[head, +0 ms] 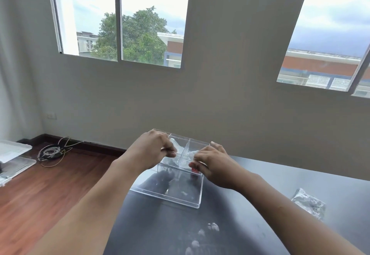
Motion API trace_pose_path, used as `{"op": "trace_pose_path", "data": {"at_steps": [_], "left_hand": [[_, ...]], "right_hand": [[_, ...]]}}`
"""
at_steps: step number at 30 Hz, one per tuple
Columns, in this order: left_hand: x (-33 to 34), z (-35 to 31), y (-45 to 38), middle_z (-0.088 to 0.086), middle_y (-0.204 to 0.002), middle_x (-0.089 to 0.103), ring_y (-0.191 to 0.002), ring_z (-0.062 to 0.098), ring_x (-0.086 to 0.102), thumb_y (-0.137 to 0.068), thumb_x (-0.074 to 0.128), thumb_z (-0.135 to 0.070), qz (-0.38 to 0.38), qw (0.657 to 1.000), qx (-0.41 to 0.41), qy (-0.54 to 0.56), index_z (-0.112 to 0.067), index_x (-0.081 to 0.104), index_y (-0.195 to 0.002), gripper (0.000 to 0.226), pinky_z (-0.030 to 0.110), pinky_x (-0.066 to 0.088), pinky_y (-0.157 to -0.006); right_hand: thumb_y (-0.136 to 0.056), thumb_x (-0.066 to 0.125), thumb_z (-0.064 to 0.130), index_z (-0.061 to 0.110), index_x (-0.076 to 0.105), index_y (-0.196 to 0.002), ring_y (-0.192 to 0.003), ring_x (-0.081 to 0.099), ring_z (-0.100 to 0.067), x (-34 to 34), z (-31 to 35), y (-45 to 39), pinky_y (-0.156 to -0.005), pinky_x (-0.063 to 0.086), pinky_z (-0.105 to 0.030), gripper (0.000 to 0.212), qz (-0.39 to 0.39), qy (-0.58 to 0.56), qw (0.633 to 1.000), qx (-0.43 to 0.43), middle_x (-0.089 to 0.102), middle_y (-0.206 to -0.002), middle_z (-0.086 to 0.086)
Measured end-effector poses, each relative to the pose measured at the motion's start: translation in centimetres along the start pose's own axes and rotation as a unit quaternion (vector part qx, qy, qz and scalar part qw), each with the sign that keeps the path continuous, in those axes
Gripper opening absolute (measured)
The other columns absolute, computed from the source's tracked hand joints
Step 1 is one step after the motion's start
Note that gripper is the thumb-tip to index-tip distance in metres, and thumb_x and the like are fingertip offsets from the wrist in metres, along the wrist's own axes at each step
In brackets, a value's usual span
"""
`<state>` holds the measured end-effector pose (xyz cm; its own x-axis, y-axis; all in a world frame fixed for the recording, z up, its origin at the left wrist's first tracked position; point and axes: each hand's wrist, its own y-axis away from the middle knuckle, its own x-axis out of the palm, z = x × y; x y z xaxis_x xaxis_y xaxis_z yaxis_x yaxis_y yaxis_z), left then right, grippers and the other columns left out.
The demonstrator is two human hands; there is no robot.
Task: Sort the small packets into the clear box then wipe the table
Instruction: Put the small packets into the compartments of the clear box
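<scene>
A clear box [180,196] with divider walls stands on the dark table [250,184], near its left end. Both hands hover over the box's open top. My left hand [152,148] has its fingertips pinched together on one end of a small clear packet [185,151]. From the right, my right hand [212,164] pinches the other end. A small red piece [195,171] shows just under my right fingers; whether it is held or lies in the box is unclear. Other clear packets seem to lie in the far compartments.
A crumpled silvery plastic bag [308,204] lies on the table at the right. Several small whitish bits [202,232] sit on the near table surface. Left of the table is wooden floor with a cable coil [51,151] and white bins [12,158].
</scene>
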<state>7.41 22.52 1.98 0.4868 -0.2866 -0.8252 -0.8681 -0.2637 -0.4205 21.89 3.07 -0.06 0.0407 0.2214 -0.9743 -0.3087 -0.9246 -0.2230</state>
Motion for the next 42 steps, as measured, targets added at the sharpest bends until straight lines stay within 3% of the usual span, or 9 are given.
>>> {"op": "trace_pose_path", "data": {"at_steps": [6,11,14,19,24,26,30,35,42], "left_hand": [[0.1,-0.2,0.2,-0.015,-0.118,0.075,-0.117,0.009,0.061,-0.084,0.081,-0.039,0.090,0.993,-0.030,-0.074,-0.036,0.074,-0.119,0.036,0.023,0.045,-0.094],[-0.2,0.0,0.2,-0.012,-0.096,0.078,-0.096,0.012,0.065,-0.100,0.062,-0.029,0.100,0.994,-0.014,-0.041,-0.029,0.072,-0.105,0.012,0.030,0.050,-0.091],[-0.1,0.6,0.1,-0.012,-0.090,0.075,-0.092,0.018,0.063,-0.094,0.068,-0.037,0.023,0.998,0.045,-0.047,-0.034,0.080,-0.097,0.013,0.037,0.050,-0.092],[0.3,-0.3,-0.1,-0.016,-0.075,0.061,-0.068,0.004,0.059,-0.078,0.087,-0.023,-0.134,0.990,0.047,0.013,-0.027,0.085,-0.090,0.013,0.006,0.040,-0.067],[0.6,-0.1,-0.3,-0.011,-0.078,0.079,-0.071,-0.006,0.064,-0.076,0.087,-0.009,-0.075,0.996,0.032,-0.021,-0.022,0.085,-0.082,0.015,0.002,0.046,-0.074],[0.1,-0.3,-0.2,-0.011,-0.082,0.080,-0.079,0.002,0.072,-0.086,0.080,-0.021,-0.038,0.998,0.028,-0.040,-0.024,0.083,-0.085,0.005,0.022,0.056,-0.081],[-0.1,-1.4,-0.3,-0.011,-0.077,0.075,-0.076,0.017,0.067,-0.097,0.031,-0.071,0.038,0.986,0.037,-0.157,-0.024,0.072,-0.082,0.064,0.036,0.047,-0.090],[0.2,-1.3,-0.1,-0.014,-0.063,0.064,-0.077,0.013,0.059,-0.101,0.031,-0.066,0.123,0.976,0.015,-0.176,-0.027,0.067,-0.071,0.061,0.036,0.034,-0.103],[1.3,-1.1,0.2,-0.015,-0.072,0.065,-0.084,0.008,0.059,-0.096,0.022,-0.074,-0.007,0.976,0.085,-0.202,-0.028,0.071,-0.080,0.069,0.039,0.034,-0.099]], "right_hand": [[-0.106,0.042,0.046,0.021,0.057,-0.084,-0.120,0.050,-0.013,0.2,-0.2,0.0,-0.123,0.011,-0.041,0.036,0.002,-0.012,1.000,-0.001,0.060,-0.090,0.012],[-0.106,0.043,0.044,0.031,0.047,-0.081,-0.122,0.050,-0.012,0.4,-0.4,0.1,-0.124,0.013,-0.043,0.028,0.001,-0.020,1.000,-0.010,0.053,-0.090,0.016],[-0.105,0.044,0.045,0.030,0.051,-0.082,-0.120,0.051,-0.012,0.6,-0.5,0.0,-0.124,0.013,-0.043,0.028,-0.005,-0.017,1.000,-0.016,0.059,-0.092,0.013],[-0.105,0.045,0.047,0.027,0.059,-0.088,-0.122,0.050,-0.010,0.8,-0.8,0.0,-0.124,0.014,-0.043,0.029,-0.007,-0.019,1.000,-0.021,0.068,-0.107,0.008],[-0.105,0.045,0.046,0.028,0.057,-0.086,-0.122,0.050,-0.012,0.6,-0.8,0.1,-0.124,0.014,-0.043,0.028,-0.010,-0.019,1.000,-0.021,0.069,-0.108,0.006],[-0.105,0.045,0.046,0.031,0.052,-0.084,-0.122,0.050,-0.012,0.5,-0.7,0.1,-0.124,0.013,-0.042,0.027,-0.006,-0.023,1.000,-0.020,0.069,-0.106,0.006],[-0.105,0.044,0.046,0.024,0.059,-0.087,-0.122,0.050,-0.013,0.5,-0.7,0.2,-0.124,0.014,-0.043,0.032,-0.005,-0.025,0.999,-0.022,0.069,-0.106,0.004],[-0.105,0.044,0.046,0.021,0.063,-0.090,-0.124,0.050,-0.012,0.6,-0.7,0.3,-0.124,0.014,-0.044,0.035,-0.006,-0.028,0.999,-0.015,0.069,-0.108,0.004],[-0.100,0.048,0.056,0.026,0.066,-0.127,-0.151,0.027,-0.011,-2.0,-0.7,2.3,-0.127,0.002,-0.046,0.044,-0.024,-0.012,1.000,-0.011,0.061,-0.137,0.007]]}}
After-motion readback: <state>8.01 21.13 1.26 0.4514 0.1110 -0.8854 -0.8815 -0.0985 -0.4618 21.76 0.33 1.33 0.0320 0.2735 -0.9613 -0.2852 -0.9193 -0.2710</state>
